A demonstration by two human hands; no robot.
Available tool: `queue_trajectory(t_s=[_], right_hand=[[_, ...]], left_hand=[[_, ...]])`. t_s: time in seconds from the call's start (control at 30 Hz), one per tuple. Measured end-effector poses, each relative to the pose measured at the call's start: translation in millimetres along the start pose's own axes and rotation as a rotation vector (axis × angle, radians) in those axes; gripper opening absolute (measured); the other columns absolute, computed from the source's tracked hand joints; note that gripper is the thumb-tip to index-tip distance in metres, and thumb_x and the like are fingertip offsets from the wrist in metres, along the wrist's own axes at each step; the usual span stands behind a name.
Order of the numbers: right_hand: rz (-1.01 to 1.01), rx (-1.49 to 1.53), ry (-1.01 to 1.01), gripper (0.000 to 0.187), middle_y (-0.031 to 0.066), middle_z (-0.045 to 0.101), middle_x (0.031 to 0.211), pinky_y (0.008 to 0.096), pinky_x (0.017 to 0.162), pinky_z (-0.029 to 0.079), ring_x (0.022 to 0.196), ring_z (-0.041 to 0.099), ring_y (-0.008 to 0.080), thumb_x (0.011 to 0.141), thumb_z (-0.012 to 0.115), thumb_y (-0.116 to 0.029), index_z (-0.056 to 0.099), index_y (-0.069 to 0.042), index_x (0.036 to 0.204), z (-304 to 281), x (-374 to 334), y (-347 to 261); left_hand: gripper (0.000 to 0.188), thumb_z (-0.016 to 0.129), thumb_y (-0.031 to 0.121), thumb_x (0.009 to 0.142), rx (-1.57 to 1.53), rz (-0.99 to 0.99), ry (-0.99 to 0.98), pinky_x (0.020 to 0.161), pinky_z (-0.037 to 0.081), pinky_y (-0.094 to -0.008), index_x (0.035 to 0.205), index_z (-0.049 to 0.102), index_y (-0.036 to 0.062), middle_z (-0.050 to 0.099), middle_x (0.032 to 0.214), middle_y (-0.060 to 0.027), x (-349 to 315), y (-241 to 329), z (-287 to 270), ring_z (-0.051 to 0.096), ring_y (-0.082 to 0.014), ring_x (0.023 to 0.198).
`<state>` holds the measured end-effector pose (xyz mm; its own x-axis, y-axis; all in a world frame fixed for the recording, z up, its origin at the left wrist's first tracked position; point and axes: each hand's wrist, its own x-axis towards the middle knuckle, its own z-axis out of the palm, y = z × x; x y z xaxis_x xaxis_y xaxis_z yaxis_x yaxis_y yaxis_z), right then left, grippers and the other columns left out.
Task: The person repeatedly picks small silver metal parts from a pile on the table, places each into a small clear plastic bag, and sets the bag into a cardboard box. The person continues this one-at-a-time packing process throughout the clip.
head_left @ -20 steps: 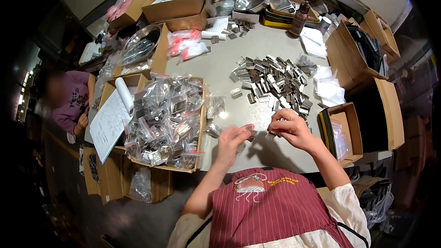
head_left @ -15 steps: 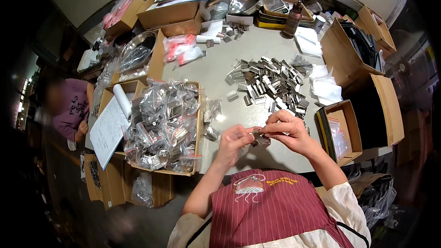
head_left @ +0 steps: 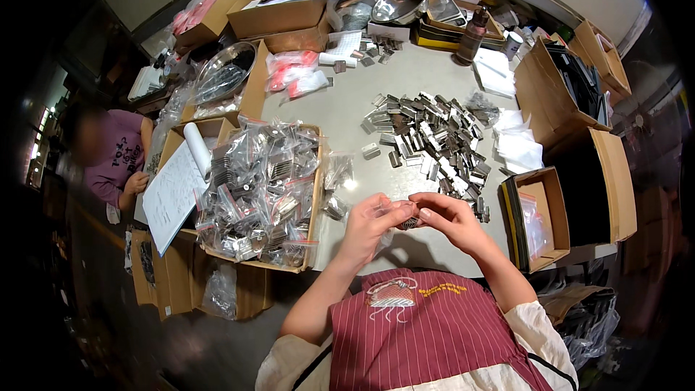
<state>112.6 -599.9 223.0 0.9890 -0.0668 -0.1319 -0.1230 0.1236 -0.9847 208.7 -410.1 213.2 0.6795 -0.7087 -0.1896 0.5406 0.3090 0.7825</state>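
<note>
Over the front edge of the table, my left hand (head_left: 368, 232) is closed on a small clear plastic bag (head_left: 386, 240) with dark metal pieces (head_left: 408, 224) in it. Thumb and fingers of my right hand (head_left: 456, 223) pinch at the same bag's upper edge, close to my left fingertips. How many pieces the bag holds is hidden. Just beyond my hands lies a loose pile of small silver and dark metal clips (head_left: 434, 141). Left of my hands, a cardboard box (head_left: 318, 195) is heaped with filled clear bags (head_left: 257, 195).
An open box (head_left: 554, 253) with empty-looking plastic bags stands at the right. Behind it are taller cartons (head_left: 532, 94), white paper sheets (head_left: 517, 146) and a brown bottle (head_left: 472, 38). Papers (head_left: 172, 199) lean at the left, where another person (head_left: 119, 152) sits.
My hands have come slightly lower with the bag, and my right hand's fingers have dropped nearer to the left ones. The view has shifted a little.
</note>
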Motion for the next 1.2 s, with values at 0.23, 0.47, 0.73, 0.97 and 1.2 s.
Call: queue_trajectory(t_s=[0.23, 0.47, 0.73, 0.97, 1.2], right_hand=[[0.055, -0.133, -0.019, 0.034, 0.0066, 0.072, 0.106, 0.0264, 0.083, 0.053, 0.091, 0.067, 0.0114, 0.094, 0.070, -0.013, 0.064, 0.000, 0.125, -4.6, -9.2, -13.2], [0.072, -0.341, -0.036, 0.026, 0.0065, 0.072, 0.104, 0.0268, 0.083, 0.054, 0.096, 0.067, 0.0108, 0.094, 0.069, -0.008, 0.065, 0.003, 0.117, -8.3, -9.6, -14.9], [0.130, -0.286, 0.004, 0.023, 0.0024, 0.070, 0.093, 0.0235, 0.077, 0.052, 0.086, 0.063, 0.0062, 0.090, 0.066, -0.006, 0.067, 0.003, 0.111, -2.0, -7.4, -17.9], [0.149, -0.308, 0.009, 0.023, 0.0027, 0.071, 0.094, 0.0240, 0.077, 0.053, 0.086, 0.064, 0.0066, 0.090, 0.066, -0.006, 0.066, 0.003, 0.110, -5.0, -3.4, -15.1], [0.043, -0.376, 0.057, 0.023, 0.0072, 0.068, 0.083, 0.0274, 0.069, 0.052, 0.074, 0.063, 0.0113, 0.086, 0.069, -0.012, 0.066, 0.001, 0.105, -3.8, -2.7, -1.7]], left_hand=[[0.018, 0.073, 0.005, 0.093, 0.110, 0.027, 0.026, 0.075, 0.054, -0.0281, 0.083, 0.059, 0.0026, 0.073, 0.104, -0.0166, 3.2, 0.0, 3.6, 0.067, -0.0137, 0.087], [0.018, 0.074, 0.005, 0.093, 0.157, 0.001, 0.026, 0.074, 0.054, -0.0261, 0.083, 0.059, 0.0017, 0.073, 0.102, -0.0141, 3.9, -0.4, 7.7, 0.066, -0.0114, 0.086], [0.017, 0.074, 0.006, 0.092, 0.158, -0.029, 0.032, 0.075, 0.053, -0.0250, 0.084, 0.060, 0.0010, 0.072, 0.102, -0.0128, 2.5, -2.9, 5.9, 0.065, -0.0102, 0.086], [0.017, 0.075, 0.006, 0.092, 0.146, -0.064, 0.049, 0.075, 0.053, -0.0243, 0.084, 0.060, 0.0016, 0.072, 0.102, -0.0124, 6.4, -6.2, 4.1, 0.065, -0.0099, 0.086], [0.018, 0.076, 0.006, 0.091, 0.153, -0.008, 0.065, 0.082, 0.055, -0.0261, 0.082, 0.061, 0.0016, 0.073, 0.103, -0.0129, 9.4, -18.5, 3.7, 0.068, -0.0122, 0.092]])
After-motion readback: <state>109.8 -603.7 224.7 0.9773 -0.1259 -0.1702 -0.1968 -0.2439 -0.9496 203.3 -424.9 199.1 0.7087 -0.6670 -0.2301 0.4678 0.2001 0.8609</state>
